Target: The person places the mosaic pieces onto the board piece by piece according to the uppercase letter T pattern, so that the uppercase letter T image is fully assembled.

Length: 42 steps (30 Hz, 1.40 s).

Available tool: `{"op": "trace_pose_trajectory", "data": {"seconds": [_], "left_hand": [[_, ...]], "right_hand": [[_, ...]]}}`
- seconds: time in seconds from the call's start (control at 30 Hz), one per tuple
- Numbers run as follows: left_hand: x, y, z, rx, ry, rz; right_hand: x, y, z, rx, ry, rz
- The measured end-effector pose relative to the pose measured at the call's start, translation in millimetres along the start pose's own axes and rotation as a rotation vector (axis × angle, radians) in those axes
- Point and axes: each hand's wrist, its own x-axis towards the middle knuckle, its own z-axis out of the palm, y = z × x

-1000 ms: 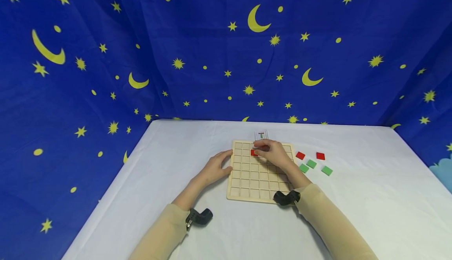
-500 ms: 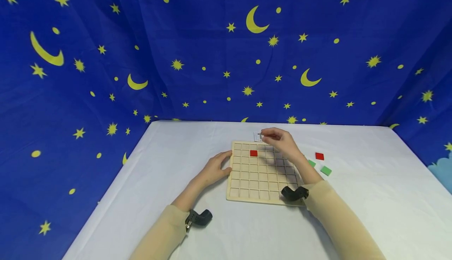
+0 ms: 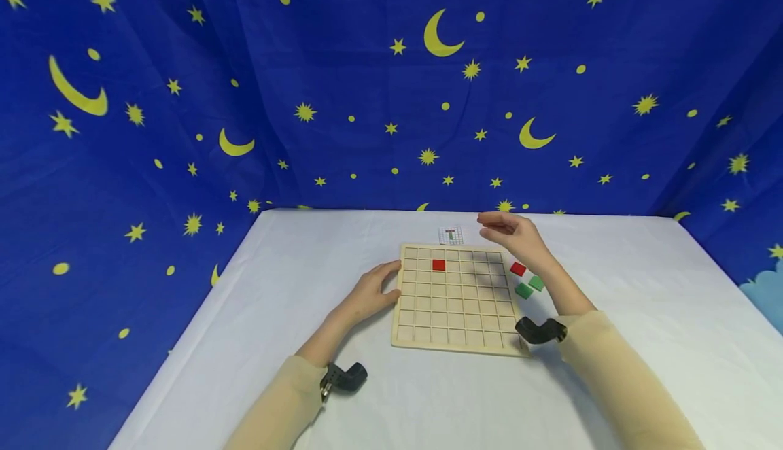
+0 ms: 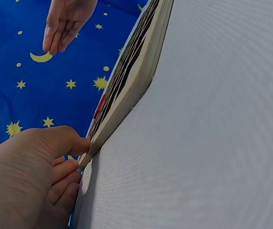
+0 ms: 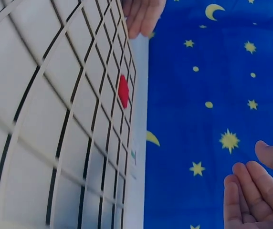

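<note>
A wooden grid board (image 3: 455,304) lies on the table, with one red square tile (image 3: 438,265) in a cell near its far side. My left hand (image 3: 368,292) touches the board's left edge with thumb and fingertips spread apart; the left wrist view shows the thumb (image 4: 72,142) against the rim. Beyond the board's far right corner, my right hand (image 3: 520,239) is raised over the table. Its fingers are relaxed, and the right wrist view shows nothing in the palm (image 5: 258,200). Close to it lie a red tile (image 3: 518,269) and two green tiles (image 3: 523,291).
A small printed card (image 3: 450,235) with a coloured grid pattern lies behind the board. White cloth covers the table (image 3: 330,246). Blue curtains (image 3: 367,83) with moons and stars hang behind and at the sides. The right forearm hides part of the table's right side.
My right hand has left the red tile on the board and moved right and away, uncovering the card. The right arm now covers some loose tiles. My left hand stays at the board's edge.
</note>
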Motion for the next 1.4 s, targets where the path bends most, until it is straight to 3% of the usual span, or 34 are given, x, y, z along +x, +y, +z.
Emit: {"op": "trace_pose_trajectory", "data": {"seconds": [0.2,0.4,0.67,0.77,1.03,1.4], "left_hand": [[0.4,-0.4,0.5,0.005,0.003,0.013],[0.3,-1.0,0.7,0.001,0.003,0.017],[-0.6,-0.2,1.8,-0.007,0.004,-0.005],[-0.1,-0.6,2.1,-0.004,0.002,-0.001],[1.1,-1.1,-0.3,0.000,0.010,0.002],[0.4,-0.9,1.0,0.004,-0.009,-0.021]], "right_hand": [[-15.9,-5,-21,-0.029,0.036,0.001],[-27.2,25,-46,-0.081,0.104,0.024],[-38.3,85,-82,-0.058,0.128,0.047],[-44.4,97,-89,-0.072,0.170,0.085],[-69.0,63,-84,-0.138,0.219,0.137],[-79.8,80,-85,-0.215,0.193,0.159]]}}
